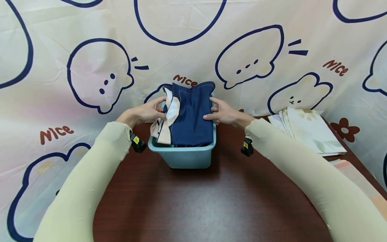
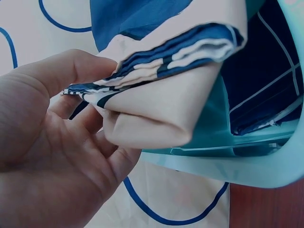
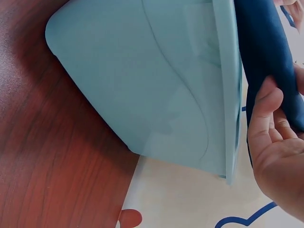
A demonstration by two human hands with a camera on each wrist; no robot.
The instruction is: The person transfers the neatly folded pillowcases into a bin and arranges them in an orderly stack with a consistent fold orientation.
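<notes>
A light blue plastic basket [image 1: 187,158] stands on the table with a folded navy cloth [image 1: 193,117] at its opening. Along the cloth's left side runs a cream, white and navy patterned part [image 1: 173,112]. My left hand [image 1: 148,110] pinches that side between thumb and fingers; the left wrist view shows its stacked folded layers [image 2: 152,118]. On the opposite side, my right hand [image 1: 223,112] grips the navy edge, thumb on the near face. Seen from the right wrist, the navy cloth [image 3: 268,52] rises above the basket's rim. More dark blue fabric [image 2: 261,66] with pale lines lies inside the basket.
Folded white cloths [image 1: 317,134] lie at the table's right side, with a peach and pale folded cloth [image 1: 359,174] nearer, partly behind the right sleeve. A printed curtain [image 1: 187,60] hangs directly behind the dark red-brown table [image 1: 196,201].
</notes>
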